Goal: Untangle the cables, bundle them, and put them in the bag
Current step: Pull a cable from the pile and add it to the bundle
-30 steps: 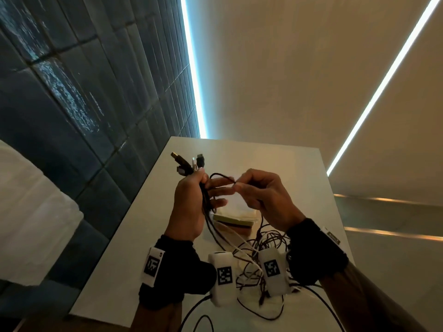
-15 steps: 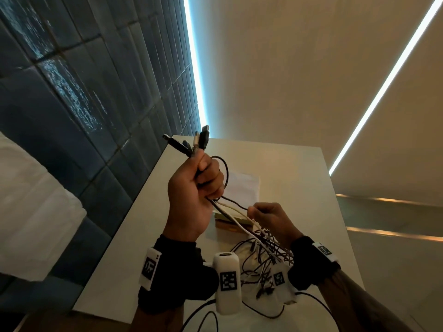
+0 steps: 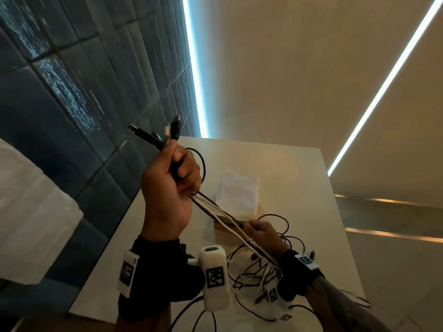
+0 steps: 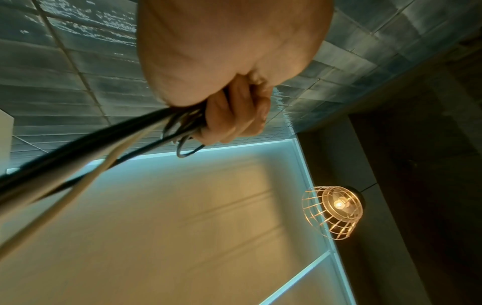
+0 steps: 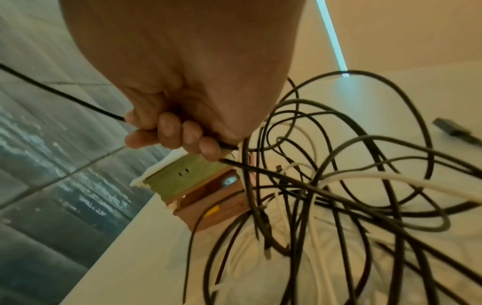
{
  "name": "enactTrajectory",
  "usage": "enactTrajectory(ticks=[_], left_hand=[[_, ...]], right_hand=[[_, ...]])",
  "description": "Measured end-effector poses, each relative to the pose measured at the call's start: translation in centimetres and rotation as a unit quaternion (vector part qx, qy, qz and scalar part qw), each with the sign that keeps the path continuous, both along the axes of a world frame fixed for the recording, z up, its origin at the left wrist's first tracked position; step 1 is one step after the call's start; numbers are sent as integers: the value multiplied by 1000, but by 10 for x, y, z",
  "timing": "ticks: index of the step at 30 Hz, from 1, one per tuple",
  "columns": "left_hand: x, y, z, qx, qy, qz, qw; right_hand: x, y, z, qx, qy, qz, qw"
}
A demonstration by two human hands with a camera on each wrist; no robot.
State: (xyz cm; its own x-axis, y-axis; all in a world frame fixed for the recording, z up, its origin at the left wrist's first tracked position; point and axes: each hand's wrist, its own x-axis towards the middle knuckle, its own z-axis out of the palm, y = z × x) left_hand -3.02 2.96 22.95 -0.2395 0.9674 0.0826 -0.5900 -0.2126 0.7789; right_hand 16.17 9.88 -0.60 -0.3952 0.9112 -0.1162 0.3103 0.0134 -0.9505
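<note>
Your room is dim and warm-toned. Cool LED strips (image 3: pixel 195 68) streak the ceiling and glare off the glossy wall tiles (image 3: pixel 60 87). A caged pendant lamp (image 4: pixel 332 211) glows amber. The cables (image 5: pixel 339 196) smear with motion blur, and straight lines bow at the frame edges.

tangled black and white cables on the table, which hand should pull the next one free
Right hand: it sits low beside the tangled black and white cables, fingers around strands. The left hand is raised, gripping the plug ends.
</note>
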Motion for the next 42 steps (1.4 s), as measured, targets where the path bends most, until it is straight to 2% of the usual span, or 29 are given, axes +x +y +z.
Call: enactTrajectory(ticks=[2, 4, 6, 8, 13, 16, 20, 24, 29, 33, 36, 42], left_hand=[[-5, 5, -7, -42, 29, 19, 998], [-7, 9, -18, -98, 63, 40, 992], [-5, 12, -29, -148, 87, 51, 984], [1, 15, -37, -193, 101, 45, 975], [14, 19, -44, -251, 121, 10, 960], [17, 19, -37, -228, 91, -7, 969], [13, 19, -28, -154, -38, -35, 987], [8, 21, -29, -106, -97, -32, 989], [2, 18, -34, -62, -81, -32, 994], [7, 19, -33, -36, -52, -58, 996], [9, 18, -31, -23, -21, -39, 999], [4, 21, -31, -18, -35, -17, 999]], right_hand=[[1, 4, 0, -5, -33, -18, 999], [-3, 10, 19, -16, -12, -63, 998], [-7, 16, 49, -31, 75, -105, 991], [-10, 20, 80, -28, 165, -108, 980], [-22, 7, 135, -13, 308, -1, 951], [-27, -5, 147, -14, 334, 79, 939], [-21, -7, 134, -45, 307, 122, 943], [-10, -6, 96, -53, 202, 109, 972], [3, -7, 42, -38, 117, 40, 992], [-7, -5, 27, -13, 108, 22, 994], [-12, -1, 16, 0, 95, 18, 995], [-13, 0, 0, 17, 49, 41, 998]])
